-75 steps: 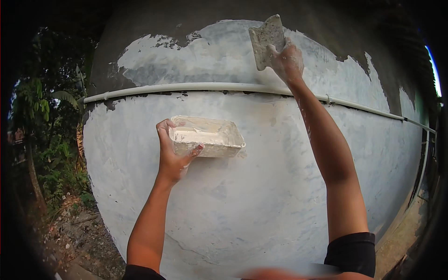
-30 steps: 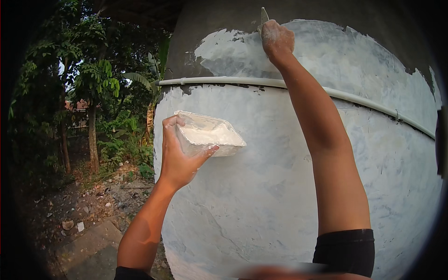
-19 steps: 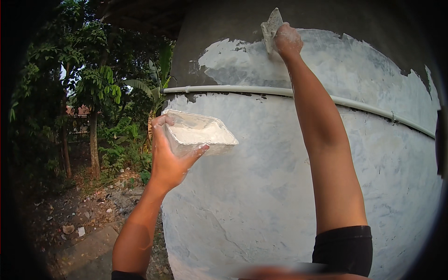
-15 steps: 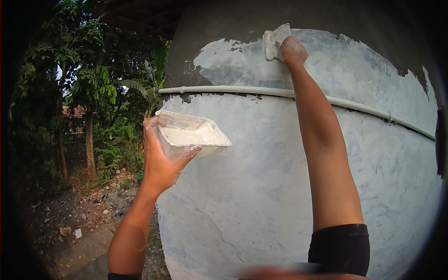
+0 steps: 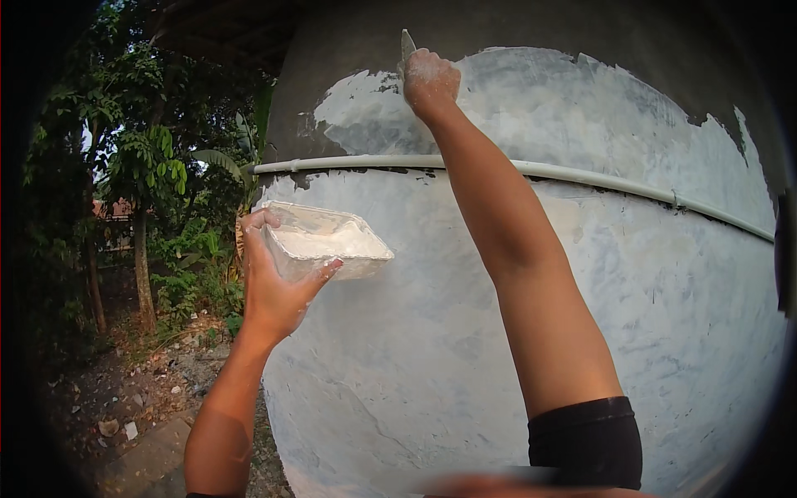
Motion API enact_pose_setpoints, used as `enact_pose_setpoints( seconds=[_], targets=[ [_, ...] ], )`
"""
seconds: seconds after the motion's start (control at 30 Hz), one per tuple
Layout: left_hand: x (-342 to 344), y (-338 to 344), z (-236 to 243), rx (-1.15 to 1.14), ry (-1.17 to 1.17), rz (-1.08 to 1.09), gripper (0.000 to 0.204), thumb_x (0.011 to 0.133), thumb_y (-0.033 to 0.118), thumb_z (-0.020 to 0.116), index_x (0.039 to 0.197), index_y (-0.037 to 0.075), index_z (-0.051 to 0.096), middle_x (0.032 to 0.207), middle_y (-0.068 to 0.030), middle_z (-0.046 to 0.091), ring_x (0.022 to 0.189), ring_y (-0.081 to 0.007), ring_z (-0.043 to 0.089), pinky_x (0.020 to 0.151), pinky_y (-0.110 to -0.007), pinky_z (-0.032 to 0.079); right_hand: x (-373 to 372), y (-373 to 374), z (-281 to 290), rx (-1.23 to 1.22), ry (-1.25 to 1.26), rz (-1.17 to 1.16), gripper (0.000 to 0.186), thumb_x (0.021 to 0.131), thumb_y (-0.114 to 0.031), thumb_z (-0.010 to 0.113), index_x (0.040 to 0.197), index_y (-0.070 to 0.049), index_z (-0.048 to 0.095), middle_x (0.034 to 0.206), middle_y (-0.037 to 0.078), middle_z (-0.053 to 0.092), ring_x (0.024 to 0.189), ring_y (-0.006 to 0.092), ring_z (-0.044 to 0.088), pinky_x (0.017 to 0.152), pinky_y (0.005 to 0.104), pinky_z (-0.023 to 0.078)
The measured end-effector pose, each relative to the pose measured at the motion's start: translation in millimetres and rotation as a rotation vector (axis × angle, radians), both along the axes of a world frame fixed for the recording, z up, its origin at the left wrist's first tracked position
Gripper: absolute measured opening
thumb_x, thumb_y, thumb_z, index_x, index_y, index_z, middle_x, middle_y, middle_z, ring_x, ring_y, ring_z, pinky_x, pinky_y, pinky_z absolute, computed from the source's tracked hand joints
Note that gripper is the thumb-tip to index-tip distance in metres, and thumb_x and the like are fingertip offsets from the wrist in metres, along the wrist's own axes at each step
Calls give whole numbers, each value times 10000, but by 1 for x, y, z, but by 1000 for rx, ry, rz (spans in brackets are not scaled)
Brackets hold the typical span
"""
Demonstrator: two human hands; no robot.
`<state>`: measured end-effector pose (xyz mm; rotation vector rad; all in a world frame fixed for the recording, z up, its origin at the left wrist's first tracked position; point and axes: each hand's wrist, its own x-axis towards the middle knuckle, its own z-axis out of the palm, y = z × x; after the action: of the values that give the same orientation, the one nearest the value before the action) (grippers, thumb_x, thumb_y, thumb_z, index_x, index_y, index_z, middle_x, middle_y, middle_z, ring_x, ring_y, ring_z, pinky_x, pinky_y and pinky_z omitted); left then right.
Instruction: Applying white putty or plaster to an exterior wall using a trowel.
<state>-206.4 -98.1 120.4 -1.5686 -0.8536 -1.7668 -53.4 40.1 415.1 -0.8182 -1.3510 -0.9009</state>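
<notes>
My left hand [image 5: 278,286] grips a rectangular plastic tub [image 5: 353,267] by its end, fingers over the rim and thumb along the near side. Wet white filler paste [image 5: 332,242] lies inside it. High on the wall, my right hand [image 5: 432,80] is closed around a putty knife [image 5: 407,46], whose blade shows edge-on; its handle is hidden in the fist. The blade is at the left part of a white-coated patch [image 5: 573,108], close to the bare dark grey plaster [image 5: 515,23].
A white pipe [image 5: 573,172] runs across the wall below my right hand. Underneath it the wall [image 5: 415,349] is coated whitish grey. Trees [image 5: 143,249] and rubble-strewn ground [image 5: 149,390] lie to the left. Something blurred [image 5: 506,483] crosses the bottom edge.
My right hand has moved left and slightly up along the wall, and the putty knife blade has turned from face-on to edge-on. The tub stays in my left hand, slightly further left in view.
</notes>
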Motion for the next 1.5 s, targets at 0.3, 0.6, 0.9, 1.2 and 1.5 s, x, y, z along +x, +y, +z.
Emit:
enact_pose_setpoints(
  seconds=[0.3, 0.6, 0.9, 1.2, 1.5],
  targets=[
    [37, 27, 20, -23, 49, -144, 718, 713, 136, 846, 1208, 56, 333, 1180, -137, 415, 1129, -258, 473, 994, -385, 405, 116, -6, 8, -7, 117, -55, 203, 828, -160, 612, 960, -87, 749, 1022, 156, 722, 982, 337, 694, 825, 429, 541],
    [35, 16, 4, 5, 78, -105, 728, 702, 142, 851, 1198, 75, 322, 1174, -145, 426, 1113, -272, 503, 967, -401, 444, 193, -15, 16, 135, 202, -304, 230, 866, -156, 565, 1012, -31, 693, 1008, 183, 719, 928, 366, 701, 801, 456, 552],
    [14, -20, -3, -96, 1, 90, 744, 709, 100, 825, 1224, 91, 288, 1237, -169, 404, 1158, -265, 497, 996, -397, 479, 88, -22, -42, 156, -14, -153, 259, 883, -261, 608, 1038, -56, 577, 882, 189, 713, 834, 395, 699, 725, 494, 549],
    [18, -15, -9, -141, 39, 192, 729, 724, 90, 818, 1224, 76, 288, 1225, -165, 406, 1178, -268, 480, 989, -402, 471, 46, 37, -22, 28, -13, 227, 211, 828, -152, 643, 1002, -34, 661, 974, 194, 706, 947, 389, 684, 821, 480, 543],
    [65, 56, -11, -107, -5, 9, 709, 725, 109, 830, 1193, 79, 299, 1198, -165, 403, 1152, -276, 481, 980, -403, 444, -8, 31, -23, -165, 62, 266, 194, 846, -146, 636, 998, -67, 729, 1051, 162, 713, 1042, 336, 675, 874, 430, 531]
  ],
)
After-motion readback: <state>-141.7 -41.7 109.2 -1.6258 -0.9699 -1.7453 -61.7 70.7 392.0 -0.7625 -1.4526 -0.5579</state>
